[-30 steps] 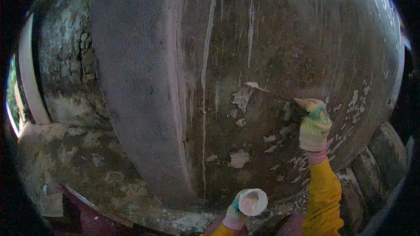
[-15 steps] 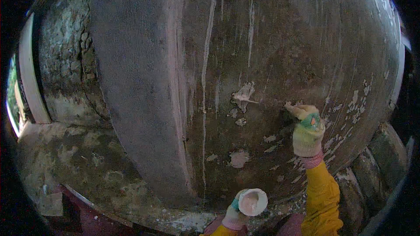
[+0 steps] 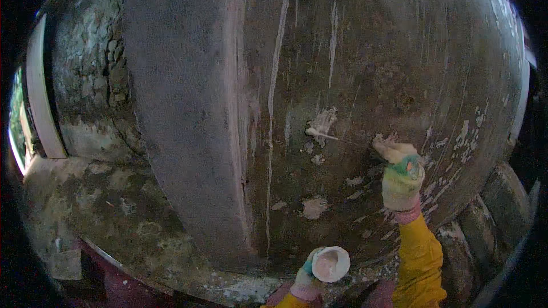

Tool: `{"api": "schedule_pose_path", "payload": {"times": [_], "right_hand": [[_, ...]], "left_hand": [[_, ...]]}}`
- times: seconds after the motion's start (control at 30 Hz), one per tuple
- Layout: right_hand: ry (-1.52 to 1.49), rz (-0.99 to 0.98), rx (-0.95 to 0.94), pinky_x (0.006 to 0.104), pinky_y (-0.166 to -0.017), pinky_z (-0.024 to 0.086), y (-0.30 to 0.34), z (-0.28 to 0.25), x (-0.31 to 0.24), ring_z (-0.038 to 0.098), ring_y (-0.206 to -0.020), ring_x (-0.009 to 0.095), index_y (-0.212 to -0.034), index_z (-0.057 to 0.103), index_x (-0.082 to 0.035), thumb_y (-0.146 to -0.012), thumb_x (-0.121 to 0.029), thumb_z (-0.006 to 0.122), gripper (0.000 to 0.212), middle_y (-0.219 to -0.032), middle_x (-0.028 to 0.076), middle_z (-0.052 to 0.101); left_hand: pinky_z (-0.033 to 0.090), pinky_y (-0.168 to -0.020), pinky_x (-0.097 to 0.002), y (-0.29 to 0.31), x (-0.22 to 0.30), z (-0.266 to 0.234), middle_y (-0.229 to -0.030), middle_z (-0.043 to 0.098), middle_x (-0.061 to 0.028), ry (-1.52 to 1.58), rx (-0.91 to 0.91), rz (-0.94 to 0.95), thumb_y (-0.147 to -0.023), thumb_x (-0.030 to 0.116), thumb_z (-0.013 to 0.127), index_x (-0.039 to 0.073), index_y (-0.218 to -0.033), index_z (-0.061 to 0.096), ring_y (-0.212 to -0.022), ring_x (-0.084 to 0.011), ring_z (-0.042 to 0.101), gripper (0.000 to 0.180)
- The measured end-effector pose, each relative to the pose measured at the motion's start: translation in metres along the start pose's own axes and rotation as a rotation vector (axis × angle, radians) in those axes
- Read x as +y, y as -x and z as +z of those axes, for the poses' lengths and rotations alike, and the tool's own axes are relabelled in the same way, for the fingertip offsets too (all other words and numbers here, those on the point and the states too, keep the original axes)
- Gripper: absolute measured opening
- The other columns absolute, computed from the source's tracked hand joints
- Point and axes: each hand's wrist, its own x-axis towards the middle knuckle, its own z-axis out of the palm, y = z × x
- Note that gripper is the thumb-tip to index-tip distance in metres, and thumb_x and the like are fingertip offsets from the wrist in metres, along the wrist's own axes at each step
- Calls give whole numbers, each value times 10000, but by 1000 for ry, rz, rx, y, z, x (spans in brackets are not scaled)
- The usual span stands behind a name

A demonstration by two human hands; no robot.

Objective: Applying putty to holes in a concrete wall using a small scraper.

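My left hand (image 3: 306,279), in a pale glove with green patches, is closed around a white cup (image 3: 346,266) at the bottom middle. Pinkish-white paste (image 3: 326,267) lies inside it. Farther right, my gloved right hand (image 3: 401,177) is closed at the big dark wall (image 3: 365,102). A thin stick-like tool (image 3: 328,136) points left from its fingers; its exact kind is hard to make out. The tool's pale tip is at a whitish patch (image 3: 325,118) on the wall. Part of its length blends into the dark surface.
A smoother grey band (image 3: 177,91) runs down the wall on the left, beside cracked masonry (image 3: 85,74). White drips and flaked patches mark the wall. A dark red edged object (image 3: 125,276) sits at lower left. Stone-like blocks (image 3: 505,194) stand at lower right.
My right hand has lowered slightly, and the tool's tip has shifted a little left across the whitish patch. The view has turned slightly. My left hand still holds the cup.
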Motion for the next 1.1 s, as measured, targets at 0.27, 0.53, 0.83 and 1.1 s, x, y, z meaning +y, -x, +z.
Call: {"api": "schedule_pose_path", "payload": {"times": [0.27, 0.53, 0.83, 1.1], "right_hand": [[-257, 135, 82, 311, -885, 428, 3, 9, 3, 557, -948, 212, -1044, 676, -124, -714, 55, 502, 414, -1011, 47, 614], [30, 27, -6, 303, -835, 442, -5, 2, -5, 566, -922, 202, -1075, 660, -136, -733, 20, 530, 398, -1003, 49, 612], [-225, 235, -118, 297, -791, 467, -3, -3, -2, 579, -897, 199, -1091, 639, -74, -780, -15, 525, 337, -1055, 63, 609], [57, 122, -229, 274, -928, 411, -2, -17, -1, 539, -1063, 194, -1165, 571, -82, -896, -136, 336, 361, -1173, 98, 580]], "left_hand": [[430, -993, -441, 4, -1, 12, -1240, 531, -131, -127, 70, 120, -968, 308, 363, 50, -1221, 489, -1135, -293, 517, 382], [416, -998, -472, 15, 3, 33, -1271, 497, -161, 7, -37, 93, -945, 290, 382, 55, -1235, 466, -1152, -314, 503, 382], [409, -1007, -480, 16, 6, 28, -1259, 503, -153, 85, 17, 17, -927, 290, 423, 58, -1234, 463, -1178, -322, 484, 387], [425, -995, -476, 17, 8, 36, -1256, 508, -142, 108, 26, -10, -918, 285, 446, 70, -1227, 470, -1168, -311, 496, 377]]}}
